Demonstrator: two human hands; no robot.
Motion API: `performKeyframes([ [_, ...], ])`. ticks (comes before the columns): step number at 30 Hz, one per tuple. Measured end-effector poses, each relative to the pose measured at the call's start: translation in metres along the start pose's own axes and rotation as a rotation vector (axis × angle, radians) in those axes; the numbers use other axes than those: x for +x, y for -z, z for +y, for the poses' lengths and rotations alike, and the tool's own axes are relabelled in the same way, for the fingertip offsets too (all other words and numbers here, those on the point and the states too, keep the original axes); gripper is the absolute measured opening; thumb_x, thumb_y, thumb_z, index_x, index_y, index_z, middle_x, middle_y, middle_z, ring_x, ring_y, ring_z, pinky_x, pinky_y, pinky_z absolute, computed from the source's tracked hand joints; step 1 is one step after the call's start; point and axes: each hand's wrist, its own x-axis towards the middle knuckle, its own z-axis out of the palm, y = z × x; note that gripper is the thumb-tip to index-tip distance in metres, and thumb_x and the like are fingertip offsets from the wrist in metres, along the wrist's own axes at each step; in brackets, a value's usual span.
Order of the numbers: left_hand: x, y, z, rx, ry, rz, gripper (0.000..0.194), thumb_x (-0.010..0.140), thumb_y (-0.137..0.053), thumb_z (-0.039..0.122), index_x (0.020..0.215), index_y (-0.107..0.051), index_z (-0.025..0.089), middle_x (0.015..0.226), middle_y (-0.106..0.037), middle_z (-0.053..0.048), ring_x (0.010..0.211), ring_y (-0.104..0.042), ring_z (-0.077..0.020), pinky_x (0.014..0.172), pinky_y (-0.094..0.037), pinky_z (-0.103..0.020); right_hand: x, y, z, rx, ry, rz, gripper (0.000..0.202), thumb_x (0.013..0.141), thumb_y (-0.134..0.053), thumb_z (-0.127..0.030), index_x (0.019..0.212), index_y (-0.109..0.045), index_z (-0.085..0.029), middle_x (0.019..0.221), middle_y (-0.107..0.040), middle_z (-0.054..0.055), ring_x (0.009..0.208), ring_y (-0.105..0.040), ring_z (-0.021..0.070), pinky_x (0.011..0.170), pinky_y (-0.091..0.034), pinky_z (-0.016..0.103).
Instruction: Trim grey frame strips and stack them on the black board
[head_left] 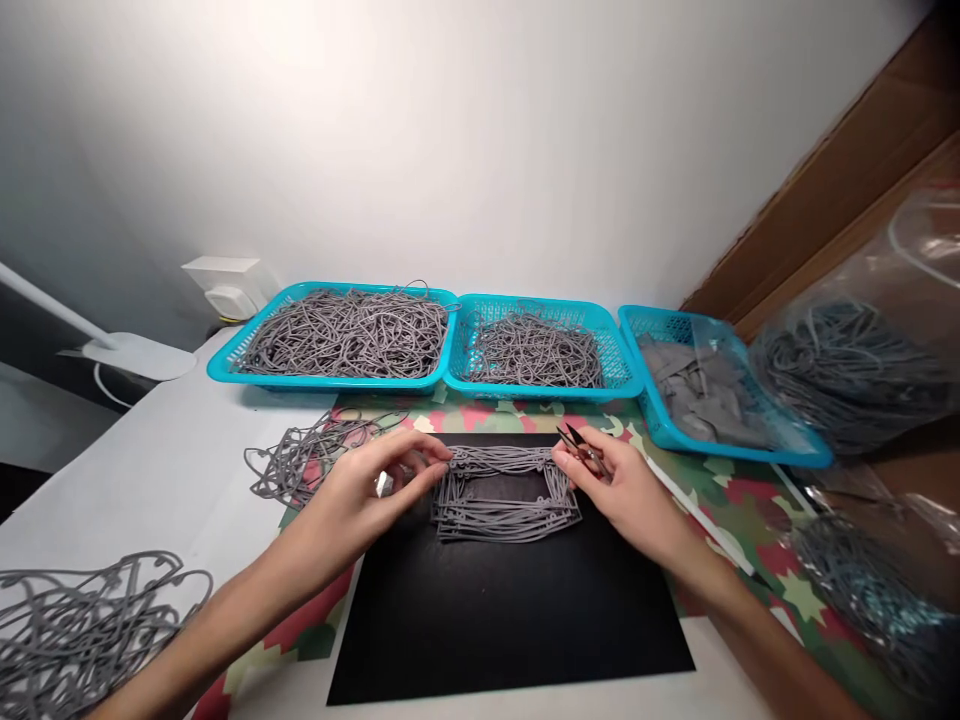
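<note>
A stack of thin grey rubber-like rectangular loops [510, 525] lies on a black mat [510, 620]. My left hand [394, 475] is closed, thumb and fingertip pinching the stack's far left corner. A small shiny object [384, 484] shows at its curled fingers; I cannot make out what it is. My right hand [615, 485] holds a small pair of snips [576, 442], dark blades pointing away and to the left. The same hand's thumb and fingertip touch the stack's right far corner.
Along the wall stand a left basket [330, 383] and middle basket [547, 392] of grey loops. A right basket [739, 450] holds flat grey pieces. Loose loops [300, 460] and a nearer heap [90, 630] lie left. Clear bags [855, 370], a white strip [701, 515] right; lamp base [139, 355] left.
</note>
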Motion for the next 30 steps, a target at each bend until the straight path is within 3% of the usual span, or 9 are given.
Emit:
performKeyframes([
  [4, 0.007, -0.004, -0.001, 0.156, -0.125, 0.039, 0.014, 0.114, -0.066, 0.037, 0.112, -0.077, 0.029, 0.102, -0.076, 0.001, 0.087, -0.071, -0.0189, 0.078, -0.055, -0.032, 0.000, -0.005, 0.010, -0.035, 0.028, 0.050, 0.028, 0.107, -0.066, -0.050, 0.095, -0.064, -0.025, 0.088, -0.079, 0.004, 0.077, -0.072, 0.0221, 0.071, -0.055, 0.030],
  [9, 0.009, -0.007, -0.007, 0.167, -0.133, 0.036, 0.013, 0.115, -0.066, 0.036, 0.114, -0.074, 0.027, 0.102, -0.073, 0.001, 0.085, -0.069, -0.0190, 0.076, -0.053, -0.032, -0.004, -0.005, 0.007, -0.064, 0.076, 0.066, 0.026, 0.110, -0.065, -0.046, 0.094, -0.062, -0.026, 0.082, -0.075, 0.000, 0.071, -0.070, 0.0195, 0.067, -0.053, 0.027],
  [14, 0.002, -0.011, -0.003, 0.259, -0.181, 0.113, 0.012, 0.119, -0.062, 0.036, 0.121, -0.070, 0.028, 0.112, -0.071, -0.001, 0.101, -0.071, -0.0230, 0.090, -0.054, -0.036, -0.005, -0.005, 0.007, -0.090, 0.123, 0.071, 0.019, 0.112, -0.063, -0.041, 0.101, -0.064, -0.026, 0.082, -0.073, -0.001, 0.071, -0.069, 0.0182, 0.065, -0.052, 0.026],
  [18, -0.010, -0.016, 0.005, 0.337, -0.297, 0.054, 0.013, 0.121, -0.058, 0.027, 0.126, -0.069, 0.030, 0.121, -0.070, -0.002, 0.114, -0.068, -0.0249, 0.100, -0.050, -0.039, -0.005, -0.007, 0.010, -0.122, 0.147, 0.089, 0.020, 0.114, -0.061, -0.038, 0.098, -0.061, -0.026, 0.087, -0.071, 0.000, 0.074, -0.068, 0.0182, 0.068, -0.052, 0.027],
  [23, -0.018, -0.020, 0.006, 0.374, -0.326, -0.030, 0.012, 0.121, -0.059, 0.026, 0.127, -0.069, 0.030, 0.122, -0.066, -0.004, 0.114, -0.064, -0.0265, 0.100, -0.050, -0.042, -0.010, -0.008, 0.012, -0.152, 0.157, 0.081, 0.016, 0.117, -0.058, -0.036, 0.105, -0.062, -0.026, 0.096, -0.071, 0.002, 0.082, -0.069, 0.0197, 0.075, -0.056, 0.028],
  [27, -0.020, -0.026, 0.006, 0.397, -0.368, -0.022, 0.009, 0.120, -0.065, 0.032, 0.126, -0.071, 0.030, 0.126, -0.066, -0.006, 0.115, -0.062, -0.0284, 0.098, -0.052, -0.043, -0.009, -0.008, 0.013, -0.170, 0.154, 0.074, 0.011, 0.111, -0.072, -0.036, 0.110, -0.067, -0.026, 0.092, -0.065, 0.000, 0.080, -0.066, 0.0196, 0.071, -0.055, 0.027],
  [30, -0.022, -0.034, 0.007, 0.435, -0.409, -0.015, 0.008, 0.118, -0.067, 0.031, 0.121, -0.073, 0.028, 0.127, -0.068, -0.007, 0.116, -0.062, -0.0294, 0.098, -0.054, -0.044, -0.007, -0.008, 0.010, -0.161, 0.157, 0.070, 0.011, 0.111, -0.071, -0.033, 0.103, -0.069, -0.026, 0.093, -0.065, 0.001, 0.081, -0.065, 0.0188, 0.071, -0.056, 0.026],
])
